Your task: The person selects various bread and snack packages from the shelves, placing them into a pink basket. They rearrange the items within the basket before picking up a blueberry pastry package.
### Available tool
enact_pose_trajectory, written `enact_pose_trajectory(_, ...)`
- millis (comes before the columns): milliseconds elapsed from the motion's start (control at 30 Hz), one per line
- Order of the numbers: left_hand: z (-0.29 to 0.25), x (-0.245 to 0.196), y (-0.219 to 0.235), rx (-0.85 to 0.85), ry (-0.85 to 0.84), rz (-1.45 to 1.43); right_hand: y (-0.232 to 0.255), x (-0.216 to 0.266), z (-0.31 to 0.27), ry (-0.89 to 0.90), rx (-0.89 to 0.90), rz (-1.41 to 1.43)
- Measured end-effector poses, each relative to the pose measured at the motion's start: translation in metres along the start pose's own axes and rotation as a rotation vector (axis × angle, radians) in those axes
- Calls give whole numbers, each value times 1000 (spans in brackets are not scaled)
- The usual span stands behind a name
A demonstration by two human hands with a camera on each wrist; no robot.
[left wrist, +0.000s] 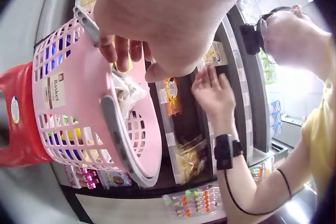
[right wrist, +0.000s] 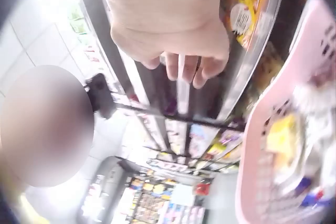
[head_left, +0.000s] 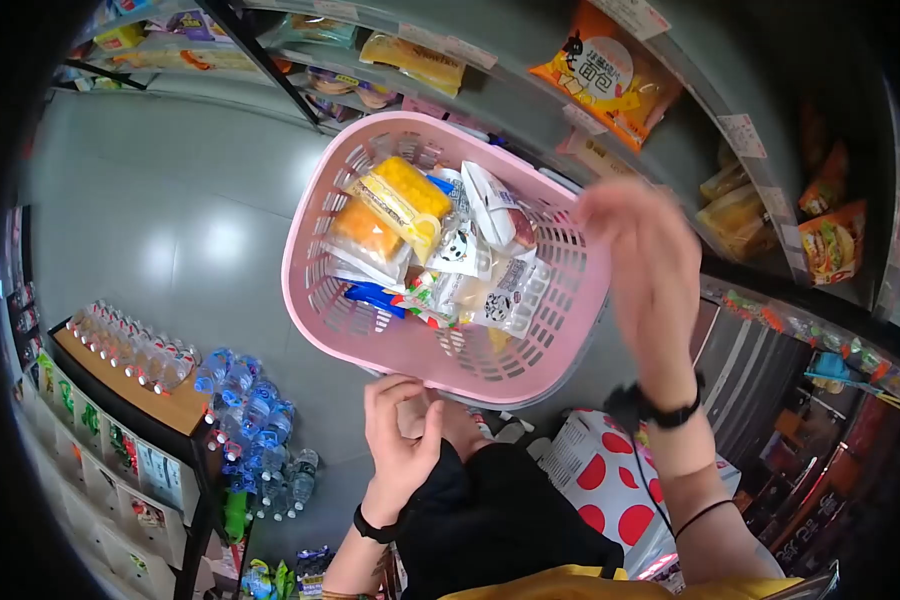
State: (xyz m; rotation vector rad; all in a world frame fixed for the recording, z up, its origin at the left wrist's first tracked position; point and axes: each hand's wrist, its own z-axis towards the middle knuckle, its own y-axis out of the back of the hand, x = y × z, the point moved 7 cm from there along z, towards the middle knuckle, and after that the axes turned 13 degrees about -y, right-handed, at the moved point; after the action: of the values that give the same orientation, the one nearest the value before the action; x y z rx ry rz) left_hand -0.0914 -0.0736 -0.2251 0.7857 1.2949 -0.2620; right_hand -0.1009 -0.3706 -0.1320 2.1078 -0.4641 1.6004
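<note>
A pink basket [head_left: 440,385] holds several packaged foods, among them a yellow-topped bread pack [head_left: 410,190] and white packets with a panda print [head_left: 460,250]. At its near rim is my left hand [head_left: 402,430], fingers loosely bent, nothing in them; whether it touches the rim is unclear. My right hand [head_left: 650,270], blurred, hangs beside the basket's right end, near the shelf, with nothing held. The left wrist view has the left hand [left wrist: 168,19] above the basket [left wrist: 94,92]. In the right wrist view the right hand's [right wrist: 173,40] fingers hang down in front of the shelves.
Shelves run along the top and right, with an orange bread bag [head_left: 610,75] on one. Bottled water [head_left: 255,410] stands on the floor at lower left, beside a low display [head_left: 130,385]. A red stand [left wrist: 18,113] is under the basket. A red-dotted box [head_left: 600,480] stands near my legs.
</note>
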Motion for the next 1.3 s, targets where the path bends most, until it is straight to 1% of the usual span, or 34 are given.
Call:
enact_pose_trajectory(33, 0, -1, -3, 16, 1, -6, -24, 10, -20, 8, 142, 64)
enact_pose_trajectory(100, 1, -3, -9, 52, 9, -19, -65, 35, -51, 89, 327, 349)
enact_pose_trajectory(133, 3, -4, -12, 76, 16, -26, -79, 43, -61, 147, 373, 506)
enact_pose_trajectory(200, 5, -4, -15, 122, 23, -39, -96, 54, -70, 303, 407, 713)
enact_pose_trajectory(267, -2, 2, -20, 144, -5, 25, -102, 55, -67, 537, 429, 785)
enact_pose_trajectory(300, -5, 2, -22, 155, -17, 52, -102, 56, -67, 572, 448, 824)
enact_pose_trajectory(467, -10, 9, -20, 42, -14, 83, -97, 52, -79, 529, 410, 868)
enact_pose_trajectory(567, 4, -3, -4, 23, -123, 241, -95, 50, -87, 508, 402, 866)
enact_pose_trajectory(600, 3, 2, 0, 8, -108, 260, -93, 51, -89, 505, 401, 875)
enact_pose_trajectory(633, 6, 2, 5, -4, -129, 308, -91, 51, -93, 501, 392, 870)
enact_pose_trajectory(800, 46, 9, 32, -60, -226, 560, -79, 49, -101, 461, 355, 835)
enact_pose_trajectory(867, 69, 16, 41, -75, -247, 625, -67, 41, -105, 367, 314, 748)
enact_pose_trajectory(900, 81, 21, 45, -77, -244, 640, -60, 34, -108, 278, 274, 645)
enact_pose_trajectory(933, 91, 26, 51, -78, -237, 660, -50, 22, -111, 183, 180, 485)
enact_pose_trajectory(967, 101, 33, 56, -79, -242, 659, -36, 4, -110, 34, 28, 207)
enact_pose_trajectory(1033, 116, 55, 63, -82, -251, 660, -15, -36, -109, -158, -266, -246)
enact_pose_trajectory(1067, 122, 66, 64, -56, -239, 691, -12, -58, -110, -187, -398, -459)
enact_pose_trajectory(1133, 130, 83, 65, -1, -211, 749, -10, -92, -111, -233, -510, -680)
enact_pose_trajectory(1167, 133, 85, 66, -7, -135, 649, -10, -105, -111, -256, -569, -794)
enact_pose_trajectory(1233, 132, 88, 57, -17, 21, 445, -17, -130, -110, -249, -600, -906)
enact_pose_trajectory(1267, 130, 92, 58, -58, 9, 405, -19, -136, -108, -247, -617, -965)
enact_pose_trajectory(1300, 130, 91, 57, -63, 29, 385, -19, -137, -106, -251, -633, -968)
